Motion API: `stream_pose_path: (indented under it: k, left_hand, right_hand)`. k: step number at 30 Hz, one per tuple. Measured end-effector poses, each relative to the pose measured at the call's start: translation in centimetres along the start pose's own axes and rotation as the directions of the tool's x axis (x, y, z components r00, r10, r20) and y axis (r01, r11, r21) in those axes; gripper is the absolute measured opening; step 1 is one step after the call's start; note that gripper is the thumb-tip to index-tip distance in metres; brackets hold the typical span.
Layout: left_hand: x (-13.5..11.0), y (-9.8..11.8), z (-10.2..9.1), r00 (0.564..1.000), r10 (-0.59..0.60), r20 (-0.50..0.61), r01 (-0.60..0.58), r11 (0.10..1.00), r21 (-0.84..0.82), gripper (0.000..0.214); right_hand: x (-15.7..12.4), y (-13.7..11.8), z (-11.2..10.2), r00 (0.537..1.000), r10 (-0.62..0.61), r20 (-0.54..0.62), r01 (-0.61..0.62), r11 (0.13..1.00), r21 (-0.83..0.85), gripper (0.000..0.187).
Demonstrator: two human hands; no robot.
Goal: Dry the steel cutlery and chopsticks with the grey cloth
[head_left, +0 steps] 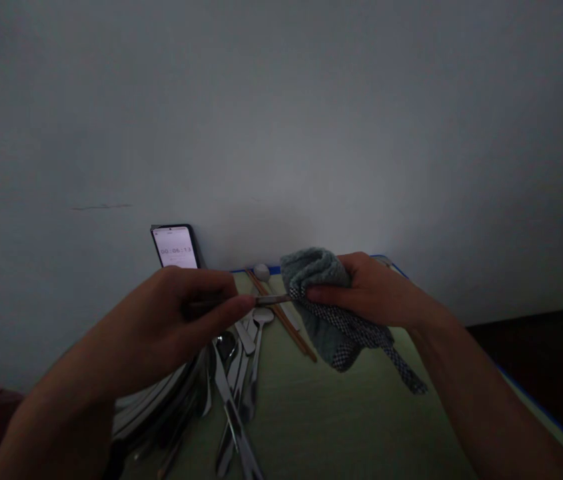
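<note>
My left hand [176,320] is closed round a thin piece of metal cutlery [272,301], held level above the table. Its far end disappears into a grey-green towel [316,267] with black-and-white checked trim, so I cannot tell what kind it is. With the thumb on top, my right hand [376,290] pinches the folded towel around that end. The towel's checked loop hangs down toward the right. Below the hands lie a pair of wooden chopsticks [295,333], a metal spoon [262,317] and several other pieces of cutlery [234,407].
A phone [177,245] showing a running timer leans against the pale wall [281,133], behind my left hand. The light green tabletop [341,427] has a blue edge. Under my left forearm is a dark, partly hidden heap of more cutlery [156,400]. The room is dim.
</note>
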State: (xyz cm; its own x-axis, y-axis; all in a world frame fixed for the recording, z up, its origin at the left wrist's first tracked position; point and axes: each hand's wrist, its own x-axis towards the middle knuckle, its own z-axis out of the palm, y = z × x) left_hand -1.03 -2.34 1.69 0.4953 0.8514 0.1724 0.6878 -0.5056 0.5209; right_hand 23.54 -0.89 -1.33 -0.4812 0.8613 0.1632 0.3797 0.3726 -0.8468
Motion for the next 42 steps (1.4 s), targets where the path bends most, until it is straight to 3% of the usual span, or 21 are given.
stream_pose_path:
  k: [3,8,14,19,25,30,34,42]
  left_hand:
    - [0.2,0.3,0.5,0.995,0.033,0.095,-0.034,0.999,0.016,0.037]
    - [0.8,1.2,1.7,0.993,0.053,0.105,-0.066,0.989,0.13,0.044]
    - [1.3,2.1,2.3,0.98,0.086,0.181,-0.109,0.986,0.126,0.041]
    - [0.2,1.0,0.9,0.977,0.089,0.192,-0.104,0.992,0.072,0.027]
    - [-1.0,-0.1,-0.4,0.971,0.126,0.202,-0.146,0.985,0.088,0.024]
    - [-0.2,0.8,0.1,0.946,0.185,0.267,-0.213,0.974,0.077,0.024]
    - [0.3,1.5,1.0,0.933,0.169,0.319,-0.208,0.974,0.093,0.02]
    - [0.2,1.4,1.4,0.948,0.184,0.261,-0.214,0.972,0.095,0.022]
  right_hand:
    - [-0.2,-0.3,-0.1,0.991,-0.008,0.131,0.016,0.998,-0.058,0.024]
    - [-0.3,-1.4,0.8,0.963,-0.068,0.261,0.122,0.973,-0.195,0.021]
    - [-0.3,-1.7,1.1,0.956,-0.08,0.282,0.148,0.962,-0.229,0.018]
    - [-0.7,-1.3,0.0,0.957,-0.027,0.288,0.111,0.953,-0.281,0.018]
    - [-1.1,-1.4,-0.5,0.955,0.035,0.296,0.06,0.95,-0.307,0.021]
    - [-0.9,-2.0,0.1,0.935,0.026,0.353,0.07,0.964,-0.255,0.017]
    - [-0.6,-2.2,0.8,0.934,0.019,0.356,0.095,0.95,-0.299,0.02]
    - [-0.4,-1.9,1.1,0.939,-0.01,0.345,0.116,0.951,-0.287,0.023]
